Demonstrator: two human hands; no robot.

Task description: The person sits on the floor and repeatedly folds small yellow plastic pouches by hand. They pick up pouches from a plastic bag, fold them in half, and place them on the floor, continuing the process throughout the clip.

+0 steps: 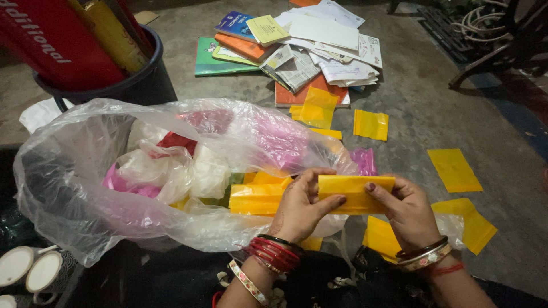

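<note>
Both of my hands grip one folded yellow plastic sheet (354, 193), held flat in front of me. My left hand (301, 206) pinches its left end with thumb on top; my right hand (406, 208) holds its right end. Just left of the hands lies a large clear plastic bag (85, 188) stuffed with white, pink, red and yellow plastic pieces, its mouth facing my hands. Another folded yellow piece (256, 197) sticks out of the bag's mouth beside my left hand.
Loose yellow sheets (454, 169) lie scattered on the concrete floor to the right and ahead. A pile of books and papers (297, 48) sits farther ahead. A dark bucket (131, 85) with red and yellow rolls stands at the upper left. White cups (28, 268) at lower left.
</note>
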